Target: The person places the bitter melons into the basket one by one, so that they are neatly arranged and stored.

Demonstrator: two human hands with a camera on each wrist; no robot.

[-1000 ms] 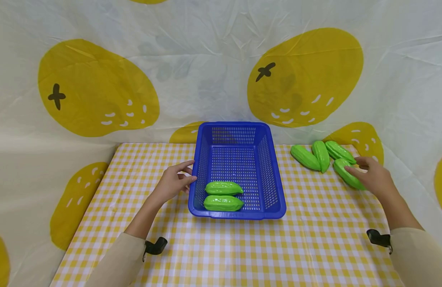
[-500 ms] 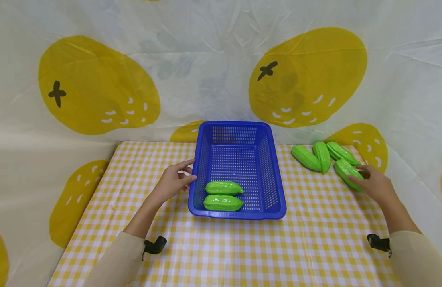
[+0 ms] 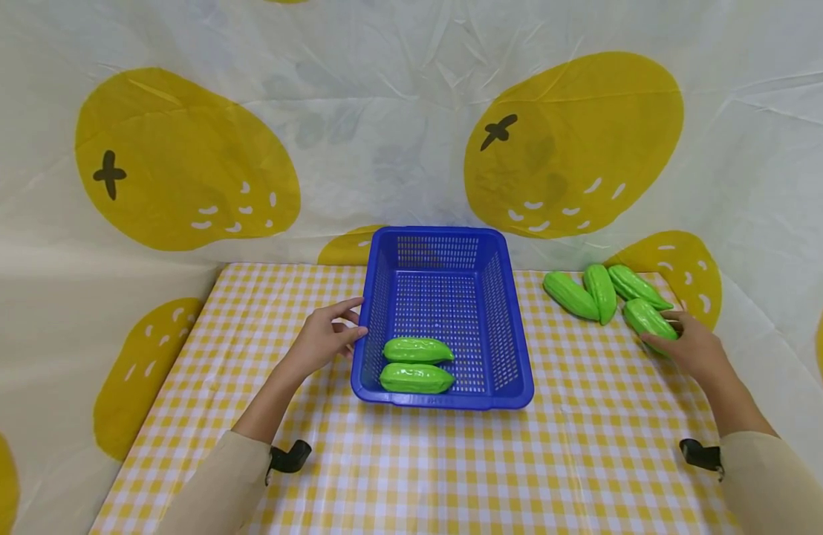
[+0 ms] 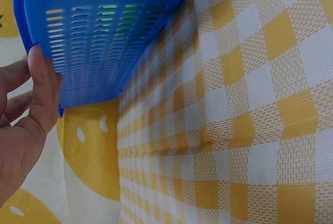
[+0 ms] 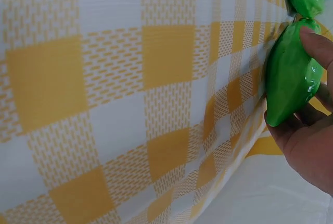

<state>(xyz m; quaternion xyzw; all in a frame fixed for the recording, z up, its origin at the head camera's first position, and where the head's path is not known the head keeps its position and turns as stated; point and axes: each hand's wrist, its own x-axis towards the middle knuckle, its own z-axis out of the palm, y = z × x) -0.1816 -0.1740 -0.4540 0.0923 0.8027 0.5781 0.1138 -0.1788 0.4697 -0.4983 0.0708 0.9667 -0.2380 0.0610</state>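
In the head view, a blue plastic basket [image 3: 443, 401] with slotted walls stands at the table's centre. Two glossy green bitter melons, a far one [image 3: 418, 349] and a near one [image 3: 417, 378], lie crosswise in its near end. My left hand [image 3: 324, 338] touches the basket's left rim with its fingertips from outside, as the left wrist view shows close up. At the right, my right hand [image 3: 697, 348] holds another bitter melon [image 5: 292, 75], thumb on one side and fingers on the other. Its lower end is partly hidden by the hand in the head view.
Three more bitter melons, a left one [image 3: 570, 295], a middle one [image 3: 600, 292] and a right one [image 3: 635, 285], lie close together at the back right. A yellow checked cloth [image 3: 451, 468] covers the table. A fruit-patterned curtain [image 3: 385, 148] hangs right behind it.
My right hand has shifted slightly around the bitter melon, its thumb now lying further over the near end. My left hand, the basket and the other melons keep their places.
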